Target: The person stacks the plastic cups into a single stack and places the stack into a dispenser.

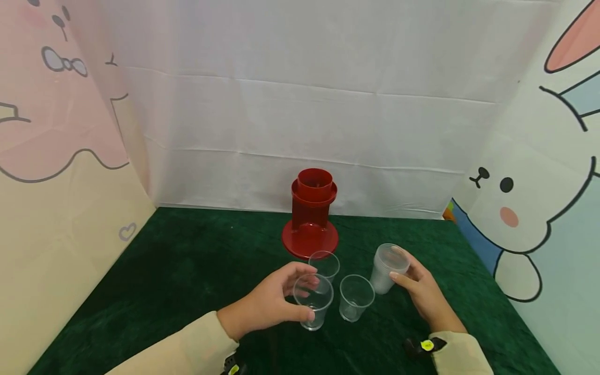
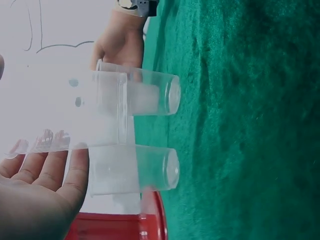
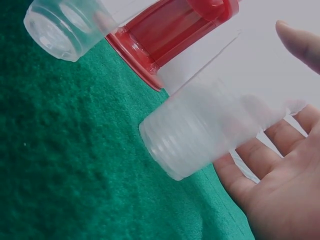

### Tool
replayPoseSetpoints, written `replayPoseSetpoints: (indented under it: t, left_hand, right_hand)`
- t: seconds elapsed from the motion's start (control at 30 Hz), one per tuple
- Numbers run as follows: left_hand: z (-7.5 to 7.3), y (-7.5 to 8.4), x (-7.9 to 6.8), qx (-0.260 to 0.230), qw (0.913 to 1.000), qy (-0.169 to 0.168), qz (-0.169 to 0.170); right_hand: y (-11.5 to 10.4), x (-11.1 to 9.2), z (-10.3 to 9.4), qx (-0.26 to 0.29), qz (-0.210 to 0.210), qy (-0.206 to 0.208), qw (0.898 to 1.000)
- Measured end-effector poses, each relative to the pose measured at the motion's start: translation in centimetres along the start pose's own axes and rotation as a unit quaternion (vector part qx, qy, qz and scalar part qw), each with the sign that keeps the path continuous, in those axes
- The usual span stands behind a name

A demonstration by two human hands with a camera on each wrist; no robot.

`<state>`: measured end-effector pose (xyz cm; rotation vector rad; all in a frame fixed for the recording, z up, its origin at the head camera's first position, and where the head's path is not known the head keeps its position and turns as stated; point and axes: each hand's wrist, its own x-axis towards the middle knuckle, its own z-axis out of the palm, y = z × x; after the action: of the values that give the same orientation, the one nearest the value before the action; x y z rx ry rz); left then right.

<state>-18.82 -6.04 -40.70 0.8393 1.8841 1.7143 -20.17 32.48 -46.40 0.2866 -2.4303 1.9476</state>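
Observation:
My left hand (image 1: 269, 299) holds a clear plastic cup (image 1: 313, 317), thumb on the near side and fingers behind it. In the left wrist view, the fingers (image 2: 52, 172) lie along the wall of this cup. Another clear cup (image 1: 330, 263) stands just behind it, and a third cup (image 1: 352, 307) stands to its right. Farther right, my right hand (image 1: 426, 294) grips a stack of nested clear cups (image 1: 384, 271), which leans slightly. The right wrist view shows this stack (image 3: 185, 130) close up, with several layers and the fingers along one side.
A red cylindrical stand (image 1: 309, 239) with a round base and an upright tube rises behind the cups. Dark green cloth (image 1: 197, 271) covers the table. A white curtain (image 1: 304, 114) hangs at the back, with cartoon-printed curtains on both sides.

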Motion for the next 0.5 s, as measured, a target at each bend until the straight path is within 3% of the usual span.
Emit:
replayPoseSetpoints:
  t: [0.17, 0.37, 0.5]
  left_hand:
    - [-0.2, 1.2, 0.7, 0.022, 0.9997, -0.006, 0.009]
    - [-1.0, 3.2, 2.0, 0.058, 0.9973, 0.01, 0.043]
    - [-1.5, 4.6, 3.1, 0.079, 0.9956, 0.022, 0.045]
  right_hand:
    - [-0.1, 0.0, 0.1, 0.0, -0.002, 0.0, 1.0]
    - [-0.4, 0.0, 0.2, -0.011, -0.007, -0.001, 1.0]
    - [-0.4, -0.1, 0.2, -0.012, -0.008, 0.001, 1.0]
